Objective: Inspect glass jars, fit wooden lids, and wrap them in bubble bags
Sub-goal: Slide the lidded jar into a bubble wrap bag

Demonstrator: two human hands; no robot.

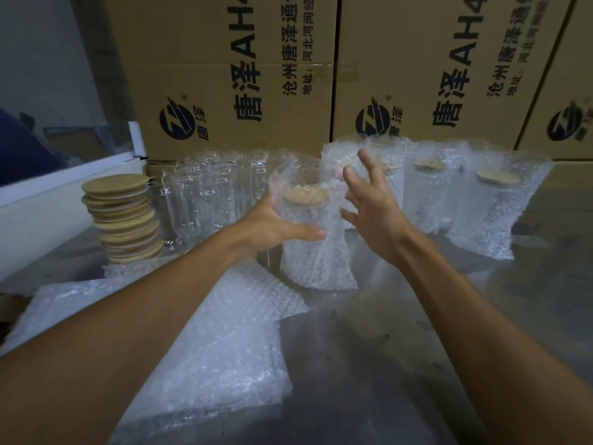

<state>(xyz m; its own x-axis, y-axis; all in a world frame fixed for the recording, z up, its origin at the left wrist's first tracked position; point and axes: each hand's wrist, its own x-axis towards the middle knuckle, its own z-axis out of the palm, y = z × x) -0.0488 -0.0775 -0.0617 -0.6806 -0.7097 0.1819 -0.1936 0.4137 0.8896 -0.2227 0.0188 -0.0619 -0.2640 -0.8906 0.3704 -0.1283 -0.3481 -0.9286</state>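
A glass jar with a wooden lid [306, 194] stands upright inside a bubble bag [316, 252] at the middle of the table. My left hand [272, 228] grips the bagged jar from its left side, thumb across the front. My right hand [373, 207] hovers just right of the bag's top with fingers spread, holding nothing. Bare glass jars [205, 194] stand in a group behind and to the left. A stack of wooden lids [123, 216] rises at the far left. Flat bubble bags [224, 332] lie in a pile under my left forearm.
Three wrapped jars [481, 207] with lids stand in a row at the back right. Large printed cardboard boxes [237, 78] form a wall behind everything. A white ledge [64, 184] borders the left side. The grey tabletop [417, 348] lies bare at the lower right.
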